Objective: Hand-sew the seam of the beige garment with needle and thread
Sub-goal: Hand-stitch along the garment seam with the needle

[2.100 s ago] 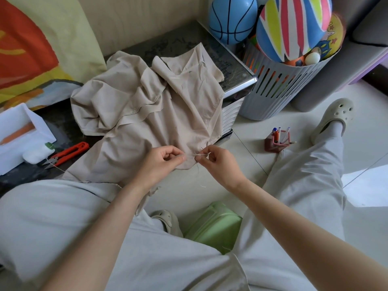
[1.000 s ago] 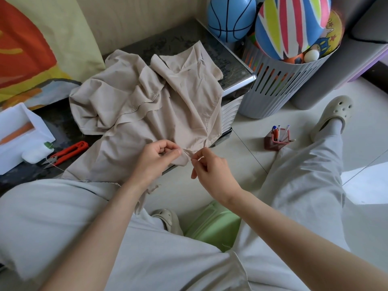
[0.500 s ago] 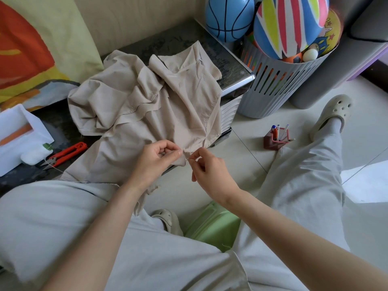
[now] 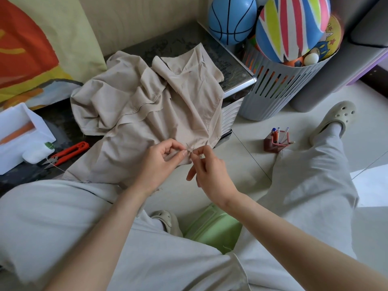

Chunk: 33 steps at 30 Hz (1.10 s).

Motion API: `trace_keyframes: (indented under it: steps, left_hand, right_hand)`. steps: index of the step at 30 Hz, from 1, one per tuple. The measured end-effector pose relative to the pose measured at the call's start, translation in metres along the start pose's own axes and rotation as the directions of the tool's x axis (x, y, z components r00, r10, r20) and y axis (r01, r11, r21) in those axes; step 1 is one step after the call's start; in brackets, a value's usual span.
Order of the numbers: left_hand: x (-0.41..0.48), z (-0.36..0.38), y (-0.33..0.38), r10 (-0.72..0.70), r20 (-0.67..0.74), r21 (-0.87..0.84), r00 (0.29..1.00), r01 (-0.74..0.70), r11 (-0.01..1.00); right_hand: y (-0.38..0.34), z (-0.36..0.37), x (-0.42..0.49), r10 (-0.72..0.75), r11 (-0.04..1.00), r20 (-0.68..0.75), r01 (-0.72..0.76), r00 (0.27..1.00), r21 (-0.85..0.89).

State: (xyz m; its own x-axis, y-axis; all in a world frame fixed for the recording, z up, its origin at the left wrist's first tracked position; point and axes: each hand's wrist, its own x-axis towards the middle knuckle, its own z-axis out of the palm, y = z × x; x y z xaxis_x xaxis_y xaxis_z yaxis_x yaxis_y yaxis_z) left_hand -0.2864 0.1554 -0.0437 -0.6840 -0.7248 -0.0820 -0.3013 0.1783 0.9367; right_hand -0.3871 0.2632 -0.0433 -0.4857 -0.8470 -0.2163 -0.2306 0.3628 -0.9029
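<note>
Beige garment point(image 4: 147, 114), crumpled, w/ needle point(image 4: 187, 147) at seam edge

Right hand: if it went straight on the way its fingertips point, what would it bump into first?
Most likely the edge of the beige garment, pinched by the left hand just ahead of the right hand, which pinches the needle. They look nearly touching, though depth is unclear.

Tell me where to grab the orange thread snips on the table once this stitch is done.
Take the orange thread snips by the looped orange handle end, coming from above on the beige garment side. They lie flat on the dark table with the metal tips beside the white bottle, so the handle is the free, blunt end.
</note>
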Motion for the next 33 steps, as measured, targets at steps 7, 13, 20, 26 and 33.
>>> trace_keyframes:
  steps: [7, 13, 20, 26, 33]
  left_hand:
    - [-0.001, -0.001, -0.006, 0.063, -0.016, 0.095, 0.998, -0.062, 0.994]
    - [-0.001, 0.001, -0.012, 0.068, -0.045, 0.140, 0.997, -0.061, 0.988]
    - [0.000, 0.000, -0.009, 0.066, -0.121, 0.113, 0.990, -0.053, 0.992]
    - [-0.002, 0.003, -0.010, 0.048, -0.078, 0.111, 0.996, -0.039, 0.993]
    - [0.001, -0.001, -0.012, 0.077, -0.095, 0.119, 0.993, -0.065, 0.991]
  right_hand:
    - [-0.008, 0.000, 0.005, 0.041, 0.993, 0.039, -0.045, 0.998, 0.108]
    - [-0.002, -0.003, 0.012, 0.047, 0.998, 0.042, -0.049, 0.998, 0.043]
    - [0.005, -0.004, 0.010, 0.051, 0.994, 0.042, -0.055, 0.998, 0.098]
    - [-0.003, -0.002, 0.011, 0.063, 0.975, 0.032, -0.068, 0.998, 0.214]
    - [-0.005, -0.006, 0.014, 0.066, 0.968, 0.038, -0.073, 0.997, 0.241]
